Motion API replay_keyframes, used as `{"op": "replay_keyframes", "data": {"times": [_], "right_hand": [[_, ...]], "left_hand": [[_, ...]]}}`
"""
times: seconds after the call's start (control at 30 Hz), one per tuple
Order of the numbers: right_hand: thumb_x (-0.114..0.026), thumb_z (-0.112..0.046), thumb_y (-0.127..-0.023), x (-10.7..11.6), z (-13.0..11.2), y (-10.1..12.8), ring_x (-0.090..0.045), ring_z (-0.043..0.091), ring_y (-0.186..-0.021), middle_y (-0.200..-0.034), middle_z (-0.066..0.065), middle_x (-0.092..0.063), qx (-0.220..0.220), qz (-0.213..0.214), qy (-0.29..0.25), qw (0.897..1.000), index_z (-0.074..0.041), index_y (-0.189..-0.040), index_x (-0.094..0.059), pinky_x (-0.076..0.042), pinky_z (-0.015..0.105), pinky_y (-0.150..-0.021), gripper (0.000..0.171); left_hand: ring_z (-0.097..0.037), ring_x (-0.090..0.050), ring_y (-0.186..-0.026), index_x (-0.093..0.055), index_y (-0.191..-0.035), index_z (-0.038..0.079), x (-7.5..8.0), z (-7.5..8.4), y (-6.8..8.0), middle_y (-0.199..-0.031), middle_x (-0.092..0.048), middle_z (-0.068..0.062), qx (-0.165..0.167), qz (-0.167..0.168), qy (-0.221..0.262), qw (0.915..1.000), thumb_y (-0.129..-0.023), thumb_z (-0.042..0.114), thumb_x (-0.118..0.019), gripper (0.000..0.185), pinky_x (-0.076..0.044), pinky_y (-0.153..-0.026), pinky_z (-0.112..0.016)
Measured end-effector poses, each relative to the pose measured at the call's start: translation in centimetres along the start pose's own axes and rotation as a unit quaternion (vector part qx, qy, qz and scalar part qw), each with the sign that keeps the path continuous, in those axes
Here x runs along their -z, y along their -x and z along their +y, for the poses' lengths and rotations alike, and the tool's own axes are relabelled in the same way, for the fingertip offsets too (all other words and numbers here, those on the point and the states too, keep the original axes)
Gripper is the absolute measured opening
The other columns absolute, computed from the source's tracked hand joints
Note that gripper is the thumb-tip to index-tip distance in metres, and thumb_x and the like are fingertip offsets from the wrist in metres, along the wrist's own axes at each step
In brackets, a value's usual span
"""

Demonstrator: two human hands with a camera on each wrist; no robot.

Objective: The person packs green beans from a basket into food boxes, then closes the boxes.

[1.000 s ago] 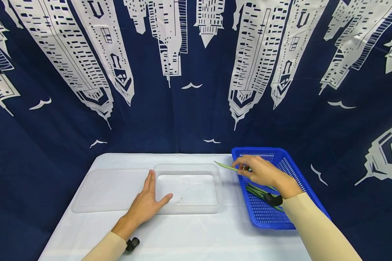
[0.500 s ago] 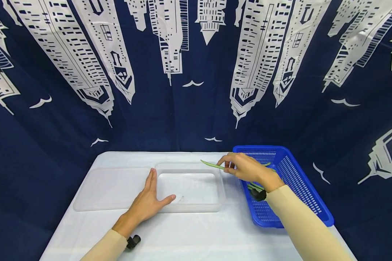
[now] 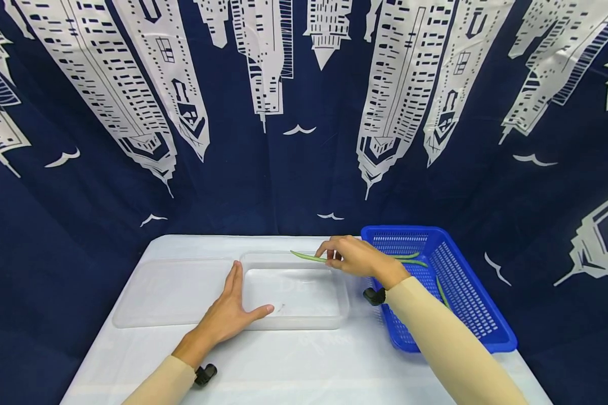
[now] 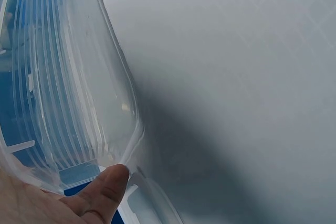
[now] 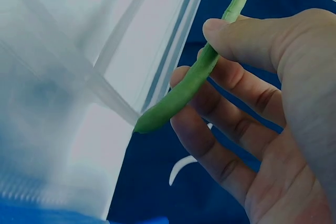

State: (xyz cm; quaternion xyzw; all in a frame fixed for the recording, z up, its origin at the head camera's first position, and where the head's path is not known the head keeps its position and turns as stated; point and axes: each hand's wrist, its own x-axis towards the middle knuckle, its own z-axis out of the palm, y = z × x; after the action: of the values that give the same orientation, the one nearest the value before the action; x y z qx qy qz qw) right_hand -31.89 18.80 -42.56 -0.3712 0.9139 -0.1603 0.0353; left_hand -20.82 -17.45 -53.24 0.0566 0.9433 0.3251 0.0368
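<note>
My right hand (image 3: 348, 256) pinches a green bean (image 5: 181, 87) between thumb and fingers, over the right back corner of a clear plastic container (image 3: 296, 322). In the head view the bean points left, across the container's back rim. My left hand (image 3: 228, 310) lies at the container's left side, fingers straight and thumb spread out over the near left corner. In the left wrist view the thumb (image 4: 107, 187) touches the edge of the clear plastic. No beans show inside the container.
A blue plastic basket (image 3: 481, 304) stands at the right with several green beans (image 3: 410, 261) in it, partly hidden by my right arm. A clear flat lid (image 3: 167, 292) lies left of the container on the white table (image 3: 294, 365). A dark blue printed cloth (image 3: 263, 185) hangs behind.
My right hand has carried the green bean left, out from over the basket to the container's right back corner. The left hand has stayed in place.
</note>
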Motion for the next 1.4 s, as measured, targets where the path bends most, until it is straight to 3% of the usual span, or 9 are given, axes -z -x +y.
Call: {"op": "replay_keyframes", "data": {"times": [0.23, 0.83, 1.4], "right_hand": [[-0.078, -0.009, -0.110, -1.4, -0.3, -1.6, -0.077, 0.009, -0.098, -0.113, -0.001, -0.081, 0.008, -0.022, -0.015, 1.000, -0.024, -0.136, -0.084, -0.063, 0.028, -0.082, 0.030], [-0.081, -0.017, -0.109, -3.8, -1.4, -5.2, -0.074, 0.011, -0.099, -0.108, -0.006, -0.079, -0.014, -0.041, 0.040, 0.998, -0.032, -0.132, -0.085, -0.063, 0.042, -0.088, 0.027], [-0.082, -0.019, -0.110, -6.1, -2.1, -7.3, -0.074, 0.013, -0.100, -0.106, -0.007, -0.082, -0.008, -0.060, 0.068, 0.996, -0.030, -0.134, -0.087, -0.067, 0.047, -0.090, 0.027]], "left_hand": [[-0.050, -0.037, -0.176, 0.008, -0.188, 0.011, -0.4, -0.1, 0.1, -0.199, 0.008, -0.013, 0.004, 0.003, 0.003, 1.0000, -0.094, 0.088, -0.077, 0.148, -0.045, -0.132, -0.073], [-0.050, -0.042, -0.173, 0.008, -0.188, 0.011, -0.2, 0.0, -0.3, -0.199, 0.008, -0.011, 0.000, 0.011, -0.001, 0.9999, -0.095, 0.088, -0.076, 0.146, -0.049, -0.129, -0.070], [-0.049, -0.041, -0.174, 0.007, -0.188, 0.013, -0.4, -0.2, -0.3, -0.199, 0.008, -0.010, 0.003, 0.009, 0.003, 0.9999, -0.094, 0.090, -0.075, 0.147, -0.049, -0.130, -0.071]]}}
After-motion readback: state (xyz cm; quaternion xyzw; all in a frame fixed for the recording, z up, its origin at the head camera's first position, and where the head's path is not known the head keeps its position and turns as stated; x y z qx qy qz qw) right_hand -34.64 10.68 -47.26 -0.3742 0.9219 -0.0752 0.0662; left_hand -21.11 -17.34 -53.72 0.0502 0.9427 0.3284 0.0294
